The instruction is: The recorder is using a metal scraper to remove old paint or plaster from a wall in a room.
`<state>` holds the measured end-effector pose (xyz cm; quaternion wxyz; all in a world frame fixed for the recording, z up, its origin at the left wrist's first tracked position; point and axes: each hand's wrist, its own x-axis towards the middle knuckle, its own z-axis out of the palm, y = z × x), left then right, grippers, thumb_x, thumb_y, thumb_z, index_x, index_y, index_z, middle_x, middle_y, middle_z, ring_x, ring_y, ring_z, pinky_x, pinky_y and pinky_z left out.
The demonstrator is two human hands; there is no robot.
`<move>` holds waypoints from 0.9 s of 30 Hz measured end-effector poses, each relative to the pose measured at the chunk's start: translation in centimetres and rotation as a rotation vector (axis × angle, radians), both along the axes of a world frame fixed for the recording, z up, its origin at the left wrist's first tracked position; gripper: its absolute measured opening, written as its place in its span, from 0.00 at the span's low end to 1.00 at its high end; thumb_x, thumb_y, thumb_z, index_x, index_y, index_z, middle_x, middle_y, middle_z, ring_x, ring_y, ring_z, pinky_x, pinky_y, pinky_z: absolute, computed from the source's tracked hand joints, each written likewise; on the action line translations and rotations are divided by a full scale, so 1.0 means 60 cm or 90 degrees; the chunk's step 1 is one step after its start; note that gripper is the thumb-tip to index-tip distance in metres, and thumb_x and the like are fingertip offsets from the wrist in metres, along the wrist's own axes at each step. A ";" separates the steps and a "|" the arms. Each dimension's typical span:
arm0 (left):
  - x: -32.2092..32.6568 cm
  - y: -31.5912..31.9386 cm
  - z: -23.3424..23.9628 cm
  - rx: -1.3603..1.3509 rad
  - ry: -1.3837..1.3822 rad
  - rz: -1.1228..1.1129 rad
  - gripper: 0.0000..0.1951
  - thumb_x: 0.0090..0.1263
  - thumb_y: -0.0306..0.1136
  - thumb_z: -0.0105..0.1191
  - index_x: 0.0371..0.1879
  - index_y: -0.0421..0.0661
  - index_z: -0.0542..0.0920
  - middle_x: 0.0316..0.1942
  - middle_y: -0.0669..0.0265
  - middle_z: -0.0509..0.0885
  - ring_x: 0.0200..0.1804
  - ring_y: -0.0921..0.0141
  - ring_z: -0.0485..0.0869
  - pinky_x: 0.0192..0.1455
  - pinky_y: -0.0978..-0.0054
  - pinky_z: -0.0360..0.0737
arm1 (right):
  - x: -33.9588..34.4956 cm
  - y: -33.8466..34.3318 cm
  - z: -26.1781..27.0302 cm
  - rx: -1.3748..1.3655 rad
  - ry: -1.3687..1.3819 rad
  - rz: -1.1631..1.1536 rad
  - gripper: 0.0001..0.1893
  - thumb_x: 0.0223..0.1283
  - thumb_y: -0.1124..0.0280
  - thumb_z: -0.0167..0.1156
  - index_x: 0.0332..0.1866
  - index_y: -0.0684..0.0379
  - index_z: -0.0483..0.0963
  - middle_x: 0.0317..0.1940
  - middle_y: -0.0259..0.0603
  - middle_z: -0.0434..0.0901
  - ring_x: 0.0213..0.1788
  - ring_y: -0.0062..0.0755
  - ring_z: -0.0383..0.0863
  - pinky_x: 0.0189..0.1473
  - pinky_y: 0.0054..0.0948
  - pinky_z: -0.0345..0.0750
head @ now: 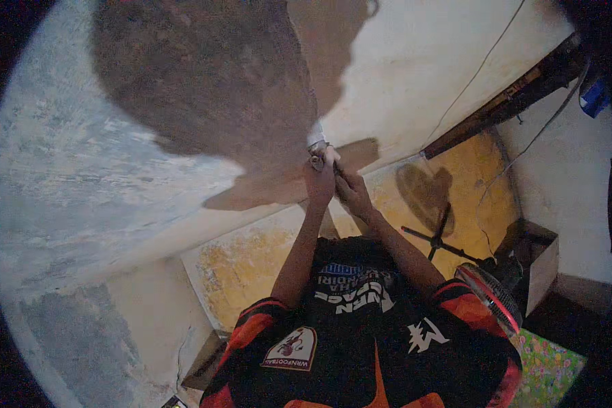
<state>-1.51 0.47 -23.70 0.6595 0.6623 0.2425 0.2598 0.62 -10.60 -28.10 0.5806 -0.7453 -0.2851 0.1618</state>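
My left hand (320,181) is raised in front of me against a wall (398,61), its fingers closed around a small dark object (316,162) too blurred to name. Just beyond the fingers a pale, narrow piece (316,134) touches or nearly touches the wall; whether it belongs to the same object, I cannot tell. My right hand (353,193) is pressed close beside the left, with curled fingers on the lower side of the same object. A large dark shadow falls over the wall around both hands.
Patchy grey-blue wall (81,178) spreads to the left. At right are a dark beam (505,99) with hanging cable (540,127), a cardboard box (543,275), a red-rimmed fan (492,298) and a black cross-shaped stand base (437,243). Green flowered fabric (551,364) lies lower right.
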 end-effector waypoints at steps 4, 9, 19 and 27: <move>-0.005 -0.007 -0.046 -0.092 0.003 -0.032 0.17 0.70 0.40 0.53 0.20 0.42 0.75 0.18 0.71 0.76 0.23 0.79 0.73 0.26 0.75 0.69 | -0.009 -0.022 0.028 -0.044 0.074 0.037 0.18 0.65 0.60 0.48 0.50 0.64 0.72 0.24 0.50 0.78 0.24 0.50 0.78 0.30 0.40 0.73; -0.010 -0.017 -0.005 -0.126 0.061 -0.044 0.11 0.70 0.40 0.53 0.29 0.47 0.75 0.25 0.72 0.77 0.28 0.79 0.74 0.30 0.79 0.72 | 0.000 -0.022 0.046 -0.002 -0.038 0.015 0.21 0.65 0.60 0.48 0.59 0.60 0.69 0.24 0.49 0.78 0.29 0.51 0.78 0.31 0.42 0.72; -0.005 -0.021 0.020 -0.035 0.067 0.030 0.10 0.70 0.40 0.54 0.35 0.46 0.77 0.30 0.71 0.78 0.34 0.77 0.75 0.38 0.77 0.73 | -0.016 -0.006 0.011 -0.139 -0.046 -0.045 0.23 0.65 0.68 0.49 0.65 0.61 0.64 0.46 0.54 0.80 0.44 0.33 0.82 0.47 0.31 0.77; -0.012 -0.017 -0.003 -0.068 0.100 0.019 0.13 0.70 0.41 0.54 0.29 0.45 0.77 0.26 0.71 0.78 0.29 0.79 0.74 0.33 0.78 0.72 | -0.025 -0.007 0.017 0.004 -0.004 -0.049 0.26 0.66 0.65 0.47 0.69 0.56 0.59 0.27 0.44 0.78 0.24 0.21 0.68 0.28 0.26 0.70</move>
